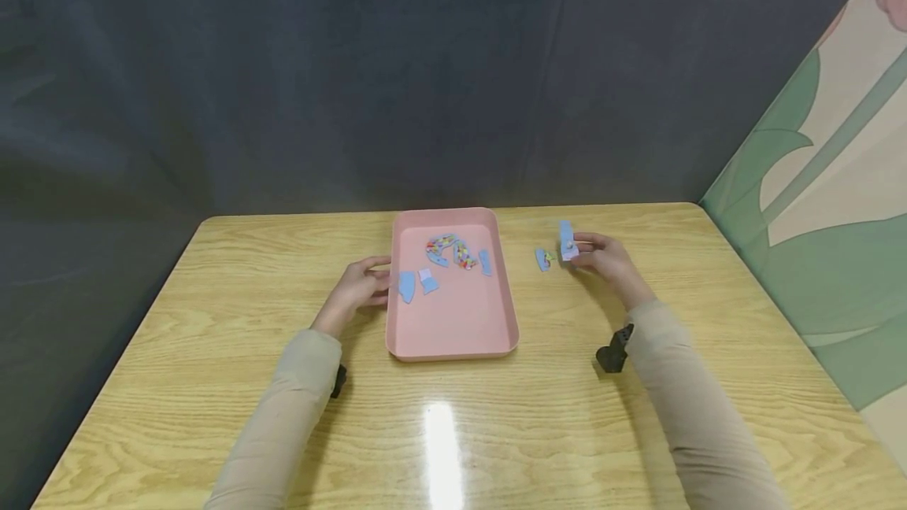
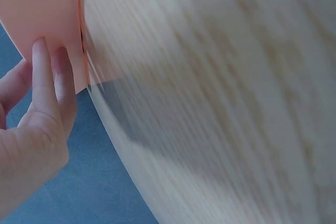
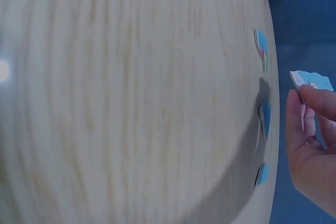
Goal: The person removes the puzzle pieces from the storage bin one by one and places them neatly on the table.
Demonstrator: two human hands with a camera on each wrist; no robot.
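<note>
My right hand (image 1: pixel 605 258) pinches a flat light-blue puzzle piece (image 1: pixel 568 242) between thumb and fingers, raised over the table to the right of the tray. In the right wrist view the held piece (image 3: pixel 315 81) shows a pale pink end. A blue puzzle piece with a multicoloured part (image 1: pixel 542 260) lies just left of that hand. At the pink tray's (image 1: pixel 453 349) left side, the fairly straight fingers of my left hand (image 1: pixel 357 286) touch the outer wall. Inside the tray lie several puzzle pieces, among them a plain blue one (image 1: pixel 407 287) and a multicoloured one (image 1: pixel 464 254).
Two more blue pieces, one nearer (image 3: pixel 266 119) and one lower (image 3: pixel 262 174), lie on the table by the right hand in the right wrist view. The wooden table (image 1: pixel 538 431) ends at a dark curtain (image 1: pixel 368 85). A patterned wall (image 1: pixel 843 203) stands at the right.
</note>
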